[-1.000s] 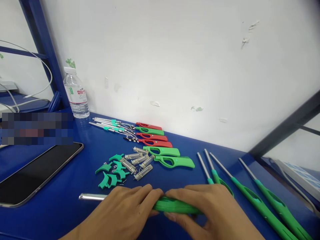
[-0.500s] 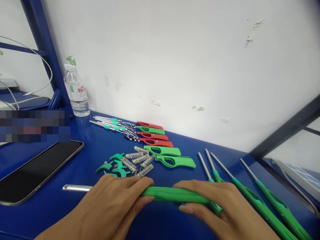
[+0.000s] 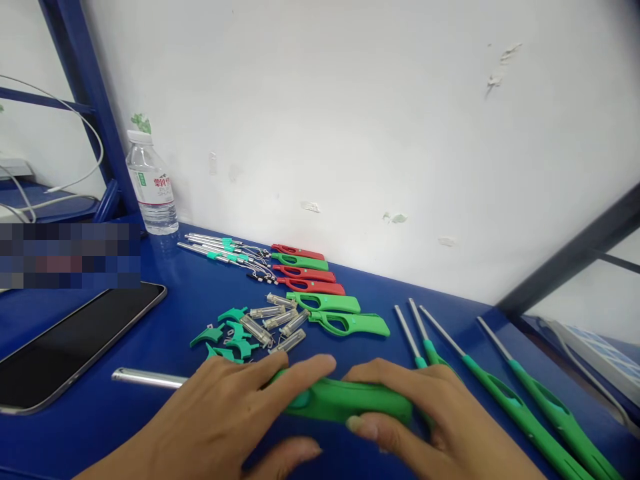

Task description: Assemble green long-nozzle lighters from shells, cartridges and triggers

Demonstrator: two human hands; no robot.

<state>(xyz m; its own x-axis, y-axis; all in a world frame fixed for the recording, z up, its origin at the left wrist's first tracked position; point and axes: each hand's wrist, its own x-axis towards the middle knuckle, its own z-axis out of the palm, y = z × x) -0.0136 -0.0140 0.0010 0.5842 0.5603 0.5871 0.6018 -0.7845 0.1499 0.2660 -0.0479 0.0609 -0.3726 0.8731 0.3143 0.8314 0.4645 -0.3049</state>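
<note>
A green long-necked lighter [image 3: 353, 399] lies crosswise between my two hands, low over the blue table. Its metal tube [image 3: 147, 379] sticks out to the left, past my left hand. My left hand [image 3: 220, 413] is curled over the lighter's neck and trigger end, its thumb apart below. At the other end, my right hand [image 3: 425, 407] pinches the handle between fingers and thumb. Just beyond my left hand are several green triggers [image 3: 240, 348] and clear fuel tanks [image 3: 257, 329]. My left palm and fingers hide the neck and part of the trigger area.
Red and green handle shells [image 3: 316, 285] lie in a row near the wall. Metal tubes with wires [image 3: 215, 248] are left of them. Several green lighters [image 3: 535, 417] lie at right. A phone [image 3: 75, 347] and a water bottle [image 3: 153, 187] are at left.
The lighter has rolled so its broader side and trigger area show. My left thumb has come down off it, and my left index finger has stretched further along its top.
</note>
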